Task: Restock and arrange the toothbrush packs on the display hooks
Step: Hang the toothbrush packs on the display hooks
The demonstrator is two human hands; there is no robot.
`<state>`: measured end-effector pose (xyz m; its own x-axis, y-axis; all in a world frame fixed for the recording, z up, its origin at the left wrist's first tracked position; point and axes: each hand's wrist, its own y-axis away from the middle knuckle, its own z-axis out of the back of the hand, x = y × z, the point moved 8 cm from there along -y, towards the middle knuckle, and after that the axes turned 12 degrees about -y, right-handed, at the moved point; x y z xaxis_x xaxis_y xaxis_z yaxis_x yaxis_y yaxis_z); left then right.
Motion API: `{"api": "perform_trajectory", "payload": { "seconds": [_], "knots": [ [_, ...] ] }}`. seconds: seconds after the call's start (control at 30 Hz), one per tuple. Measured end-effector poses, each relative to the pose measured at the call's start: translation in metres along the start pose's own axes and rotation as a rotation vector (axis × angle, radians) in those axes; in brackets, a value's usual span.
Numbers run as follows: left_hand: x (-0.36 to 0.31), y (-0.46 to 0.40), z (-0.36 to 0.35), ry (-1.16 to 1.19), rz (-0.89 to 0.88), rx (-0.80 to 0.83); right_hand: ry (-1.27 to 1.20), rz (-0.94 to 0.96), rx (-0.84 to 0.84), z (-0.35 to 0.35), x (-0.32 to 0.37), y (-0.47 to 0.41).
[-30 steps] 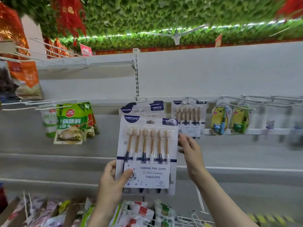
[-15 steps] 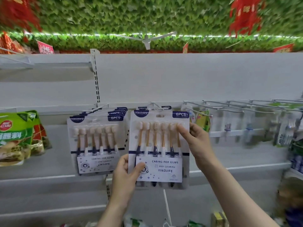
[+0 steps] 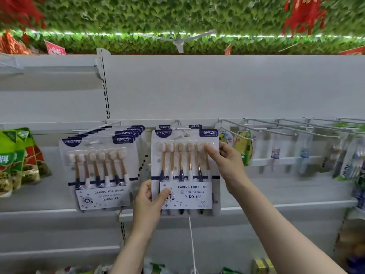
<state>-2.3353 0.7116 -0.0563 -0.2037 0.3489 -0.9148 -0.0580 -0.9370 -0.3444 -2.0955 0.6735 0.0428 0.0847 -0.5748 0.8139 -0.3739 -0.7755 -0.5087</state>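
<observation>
Toothbrush pack point(image 3: 185, 171) sits upright at a display hook point(image 3: 182, 133), pinched at its lower left corner by the left hand point(image 3: 149, 202) and at its upper right edge by the right hand point(image 3: 227, 163), beside a hanging stack of packs point(image 3: 102, 167).

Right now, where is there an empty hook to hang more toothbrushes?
The bare hooks right of the yellow kids' pack look free in front. The left stack is crowded, and both hands, left hand and right hand, hold a held pack at the middle hook.
</observation>
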Motion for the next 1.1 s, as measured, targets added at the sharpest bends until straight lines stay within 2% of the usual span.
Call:
{"api": "perform_trajectory", "payload": {
  "seconds": [0.17, 0.4, 0.87, 1.1],
  "knots": [
    [0.019, -0.037, -0.012, -0.145, 0.034, -0.056, 0.001, -0.056, -0.008, 0.006, -0.027, -0.028],
    [0.032, -0.077, -0.031, -0.23, 0.098, -0.104, 0.069, -0.094, 0.009, 0.009, -0.054, -0.072],
    [0.045, -0.122, -0.044, -0.277, 0.115, -0.118, 0.127, -0.086, 0.055, 0.011, -0.089, -0.116],
    [0.047, -0.116, -0.045, -0.254, 0.142, -0.102, 0.223, -0.099, 0.037, 0.014, -0.086, -0.106]
  ]
}}
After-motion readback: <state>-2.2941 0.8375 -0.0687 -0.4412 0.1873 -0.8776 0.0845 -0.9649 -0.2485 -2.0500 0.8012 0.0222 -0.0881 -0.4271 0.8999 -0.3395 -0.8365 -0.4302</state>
